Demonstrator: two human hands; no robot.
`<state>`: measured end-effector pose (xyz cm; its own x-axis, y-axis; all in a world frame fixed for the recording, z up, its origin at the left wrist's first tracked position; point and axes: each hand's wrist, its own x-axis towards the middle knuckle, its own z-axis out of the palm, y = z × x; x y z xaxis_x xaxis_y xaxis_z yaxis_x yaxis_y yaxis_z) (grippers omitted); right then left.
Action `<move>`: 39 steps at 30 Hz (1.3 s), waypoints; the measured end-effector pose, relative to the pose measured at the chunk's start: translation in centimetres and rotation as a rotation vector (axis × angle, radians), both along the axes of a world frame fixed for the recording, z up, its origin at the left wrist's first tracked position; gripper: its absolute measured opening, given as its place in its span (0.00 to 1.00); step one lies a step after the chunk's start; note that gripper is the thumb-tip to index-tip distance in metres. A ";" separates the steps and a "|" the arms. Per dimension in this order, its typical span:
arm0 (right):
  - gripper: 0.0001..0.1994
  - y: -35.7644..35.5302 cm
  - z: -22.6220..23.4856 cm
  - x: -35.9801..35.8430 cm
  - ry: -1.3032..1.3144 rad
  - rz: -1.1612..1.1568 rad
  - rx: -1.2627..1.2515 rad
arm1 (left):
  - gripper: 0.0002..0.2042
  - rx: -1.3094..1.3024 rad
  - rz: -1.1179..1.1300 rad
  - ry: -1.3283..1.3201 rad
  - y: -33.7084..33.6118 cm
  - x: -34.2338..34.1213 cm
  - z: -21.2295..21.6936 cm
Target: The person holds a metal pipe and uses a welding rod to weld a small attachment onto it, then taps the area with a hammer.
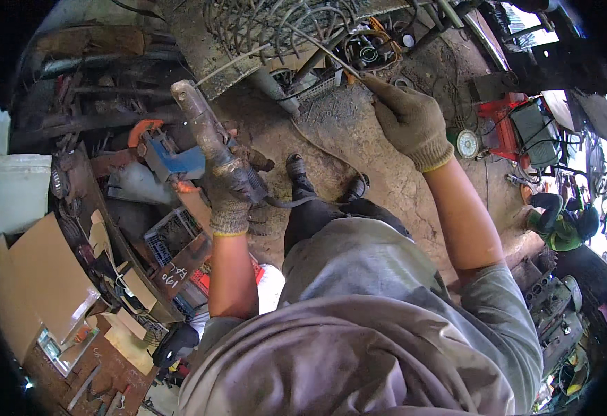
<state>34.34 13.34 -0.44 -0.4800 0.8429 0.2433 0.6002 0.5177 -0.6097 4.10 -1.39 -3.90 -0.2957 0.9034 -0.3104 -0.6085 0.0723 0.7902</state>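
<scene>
My left hand (231, 208), in a knit work glove, is closed round a worn, brown welding electrode holder (203, 128). A thin welding rod (234, 64) sticks out of its head toward the metal table, and a dark cable trails from its lower end. My right hand (412, 121), gloved as well, pinches the near end of a thin metal rod (324, 48). That rod's far end reaches over a heap of curved metal bars (269, 28) on the metal table (185, 38). Whether either rod touches the bars, I cannot tell.
Beyond the table edge sits a crate of parts (369, 52). A round white-faced gauge or scale (467, 143) stands near a red frame (501, 128) at right. A person (567, 222) crouches farther right. A blue-and-orange machine (172, 156) and cardboard (36, 277) lie at left.
</scene>
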 end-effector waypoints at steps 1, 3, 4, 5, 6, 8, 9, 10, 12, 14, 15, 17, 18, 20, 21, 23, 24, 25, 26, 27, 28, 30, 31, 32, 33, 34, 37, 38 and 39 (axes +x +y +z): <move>0.18 0.0 0.1 0.0 0.004 0.000 0.007 | 0.22 -0.040 0.006 -0.067 -0.2 0.0 0.0; 0.18 0.0 -0.2 -0.1 -0.006 -0.004 0.010 | 0.22 -0.017 -0.025 0.109 -1.1 -0.1 -1.2; 0.18 0.0 -0.4 0.0 -0.003 -0.007 0.023 | 0.21 0.027 -0.050 0.232 -0.8 0.6 -1.0; 0.19 0.0 -0.8 0.0 0.015 -0.001 0.022 | 0.21 0.068 -0.068 0.354 -0.7 1.3 -0.8; 0.19 0.1 -0.8 0.1 0.033 0.006 0.021 | 0.20 -0.005 0.001 0.347 -0.9 2.2 -0.2; 0.19 0.1 0.0 0.0 0.000 0.002 -0.030 | 0.18 -0.082 0.084 0.388 -1.0 3.4 0.8; 0.19 0.2 0.3 -0.1 -0.039 -0.002 -0.089 | 0.17 -0.084 0.098 0.433 -0.8 3.7 1.1; 0.19 0.4 -0.6 0.0 -0.010 -0.001 0.008 | 0.16 -0.088 0.123 0.342 -0.9 3.8 0.8; 0.19 0.5 -0.3 0.0 -0.011 0.016 0.000 | 0.15 -0.092 0.157 0.259 -1.2 3.0 -0.7; 0.20 0.5 -0.2 0.0 -0.015 0.029 -0.010 | 0.14 -0.103 0.160 0.255 -0.6 2.2 -1.2; 0.19 0.4 -0.4 0.0 0.010 0.027 -0.009 | 0.14 -0.098 0.161 0.260 -1.0 2.3 -1.4; 0.19 0.5 -0.3 0.1 0.036 0.023 -0.003 | 0.12 -0.186 0.214 0.319 -0.4 5.1 1.5; 0.19 0.5 -0.1 0.2 0.023 0.017 -0.010 | 0.12 -0.181 0.214 0.322 -0.3 4.5 0.5; 0.19 0.4 0.3 0.0 0.023 0.026 -0.016 | 0.12 -0.132 0.258 0.323 -1.1 3.1 -1.5; 0.18 0.4 0.4 0.0 0.023 0.025 -0.020 | 0.12 -0.131 0.262 0.327 -1.3 2.9 -1.8; 0.18 0.5 0.1 0.1 0.030 0.030 -0.030 | 0.12 -0.050 0.209 0.191 -1.4 3.6 -1.1; 0.18 0.6 -0.1 0.2 -0.001 0.023 -0.016 | 0.12 -0.053 0.214 0.196 -1.1 4.0 -1.0; 0.17 0.5 -0.1 0.1 -0.027 0.020 -0.002 | 0.12 -0.082 0.229 0.274 -0.8 4.3 -0.6; 0.17 0.5 0.0 0.1 -0.017 0.029 -0.006 | 0.12 -0.099 0.242 0.318 -1.0 3.7 -1.3; 0.18 0.5 0.4 0.2 -0.009 0.034 -0.043 | 0.12 -0.117 0.254 0.361 -1.1 3.2 -2.0; 0.18 0.4 0.8 0.0 0.006 0.052 -0.078 | 0.14 -0.087 0.221 0.462 -2.5 1.5 -4.6; 0.18 0.5 0.7 0.0 0.022 0.059 -0.074 | 0.17 -0.206 0.134 0.756 -2.5 1.7 -4.3; 0.18 0.6 0.5 0.2 0.025 0.050 -0.068 | 0.17 -0.204 0.129 0.753 -1.6 3.1 -2.6; 0.18 0.6 0.4 0.2 0.024 0.054 -0.068 | 0.18 -0.227 0.137 0.526 -1.2 4.4 -0.6; 0.17 0.6 0.2 0.2 0.028 0.041 -0.027 | 0.19 -0.236 0.139 0.412 -1.3 4.0 -1.0; 0.16 0.5 0.2 0.1 0.031 0.033 0.016 | 0.19 -0.246 0.151 0.298 -1.7 3.6 -1.3; 0.15 0.5 0.2 -0.3 0.053 0.030 0.008 | 0.13 0.037 0.241 0.128 -2.6 1.5 -4.2; 0.15 0.5 -0.1 -0.1 0.039 0.019 0.007 | 0.15 0.144 0.143 0.168 -1.5 4.4 -1.4; 0.15 0.4 0.2 -0.2 0.046 0.013 0.005 | 0.17 0.200 0.103 0.192 -1.5 4.9 -0.7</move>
<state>34.12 13.72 -0.25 -0.4789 0.8356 0.2692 0.5648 0.5280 -0.6342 9.02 -2.85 -4.60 -0.4254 0.9031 -0.0588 -0.4423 -0.1507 0.8841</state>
